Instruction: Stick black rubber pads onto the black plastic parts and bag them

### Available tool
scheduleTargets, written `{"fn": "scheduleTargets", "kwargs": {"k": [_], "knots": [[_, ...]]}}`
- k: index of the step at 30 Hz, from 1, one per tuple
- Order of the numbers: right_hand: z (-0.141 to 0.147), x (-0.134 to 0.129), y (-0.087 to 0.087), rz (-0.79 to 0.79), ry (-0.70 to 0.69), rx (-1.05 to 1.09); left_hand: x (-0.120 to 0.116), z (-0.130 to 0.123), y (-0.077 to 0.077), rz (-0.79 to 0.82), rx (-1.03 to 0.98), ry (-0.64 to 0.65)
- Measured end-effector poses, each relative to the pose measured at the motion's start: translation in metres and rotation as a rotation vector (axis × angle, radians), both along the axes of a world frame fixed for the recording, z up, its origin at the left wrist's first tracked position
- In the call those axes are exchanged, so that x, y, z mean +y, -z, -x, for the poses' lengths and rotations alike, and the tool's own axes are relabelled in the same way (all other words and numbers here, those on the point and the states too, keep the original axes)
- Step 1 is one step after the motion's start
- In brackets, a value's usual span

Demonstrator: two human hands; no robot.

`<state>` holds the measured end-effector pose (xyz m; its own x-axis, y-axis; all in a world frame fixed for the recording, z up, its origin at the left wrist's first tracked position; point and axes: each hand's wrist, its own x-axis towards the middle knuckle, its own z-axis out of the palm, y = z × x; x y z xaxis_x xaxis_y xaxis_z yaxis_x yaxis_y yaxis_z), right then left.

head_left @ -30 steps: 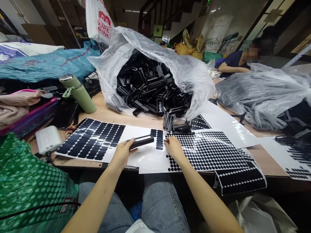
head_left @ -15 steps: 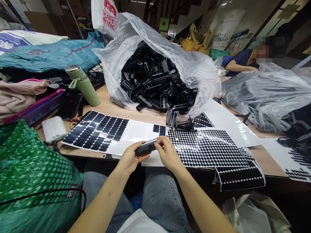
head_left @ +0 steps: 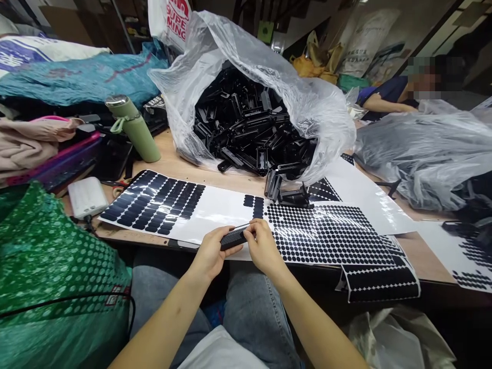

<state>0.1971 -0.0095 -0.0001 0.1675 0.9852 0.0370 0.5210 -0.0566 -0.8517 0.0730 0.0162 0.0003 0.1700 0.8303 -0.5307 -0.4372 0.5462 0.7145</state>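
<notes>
My left hand (head_left: 209,254) is closed around one end of a small, long black plastic part (head_left: 232,239) with a ribbed face. At the part's other end, the thumb and fingers of my right hand (head_left: 265,249) pinch together against it. Whether a small piece sits under those right fingertips is hidden. Both hands are at the table's front edge, above my lap. Behind them lies a white sheet with black oblong stickers (head_left: 154,202), bare in its middle. To the right is a sheet of round black stickers (head_left: 326,233).
A large clear plastic bag (head_left: 330,118) spills black plastic parts (head_left: 249,128) at the back. On the left stand a green bottle (head_left: 136,130), a white power bank (head_left: 87,197) and a green bag (head_left: 57,277). Another person (head_left: 388,100) sits at the back right beside a grey plastic bag (head_left: 418,148).
The black part has shifted slightly right and turned in my left hand, and my right fingers cover more of its end. The view has tilted a little.
</notes>
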Motion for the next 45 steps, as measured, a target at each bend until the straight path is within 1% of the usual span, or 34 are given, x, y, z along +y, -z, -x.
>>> {"fn": "scheduleTargets", "kwargs": {"k": [5, 6, 8, 10, 11, 13, 15, 18, 21, 25, 29, 32, 34, 36, 40, 43, 45], "knots": [[-0.002, -0.001, 0.005, -0.040, 0.016, -0.044, -0.002, -0.001, 0.000, -0.012, -0.007, 0.010], [-0.005, 0.002, 0.007, -0.053, 0.043, -0.063, -0.001, -0.001, 0.001, -0.012, -0.001, 0.010], [-0.014, 0.009, 0.015, -0.054, 0.145, -0.125, 0.003, 0.003, 0.004, -0.019, 0.041, -0.018], [-0.025, 0.020, 0.023, -0.003, 0.247, -0.229, 0.010, 0.007, 0.009, -0.042, 0.099, -0.081], [-0.030, 0.024, 0.027, 0.039, 0.270, -0.289, 0.014, 0.010, 0.012, -0.051, 0.124, -0.111], [-0.035, 0.031, 0.031, 0.118, 0.257, -0.392, 0.020, 0.014, 0.018, -0.054, 0.147, -0.145], [-0.036, 0.033, 0.033, 0.165, 0.239, -0.450, 0.024, 0.016, 0.024, -0.041, 0.146, -0.146], [-0.033, 0.029, 0.032, 0.189, 0.234, -0.484, 0.024, 0.016, 0.029, -0.027, 0.130, -0.135], [-0.032, 0.024, 0.031, 0.216, 0.227, -0.490, 0.023, 0.015, 0.031, -0.026, 0.123, -0.142], [-0.030, 0.021, 0.031, 0.201, 0.238, -0.447, 0.022, 0.015, 0.033, -0.030, 0.120, -0.154], [-0.025, 0.016, 0.032, 0.149, 0.296, -0.418, 0.023, 0.015, 0.034, -0.030, 0.116, -0.158], [-0.024, 0.011, 0.029, 0.075, 0.266, -0.331, 0.024, 0.016, 0.032, -0.013, 0.119, -0.144], [-0.027, 0.008, 0.022, 0.031, 0.219, -0.191, 0.025, 0.019, 0.029, -0.011, 0.116, -0.109], [-0.031, 0.007, 0.013, 0.040, 0.182, -0.012, 0.024, 0.023, 0.023, -0.029, 0.099, -0.032], [-0.039, 0.006, -0.005, 0.202, 0.076, 0.347, 0.019, 0.029, 0.008, -0.077, 0.056, 0.160], [-0.037, 0.004, -0.013, 0.322, 0.030, 0.531, 0.014, 0.031, 0.001, -0.106, 0.061, 0.217], [-0.035, 0.002, -0.016, 0.349, 0.030, 0.590, 0.012, 0.031, 0.000, -0.124, 0.075, 0.230]]}}
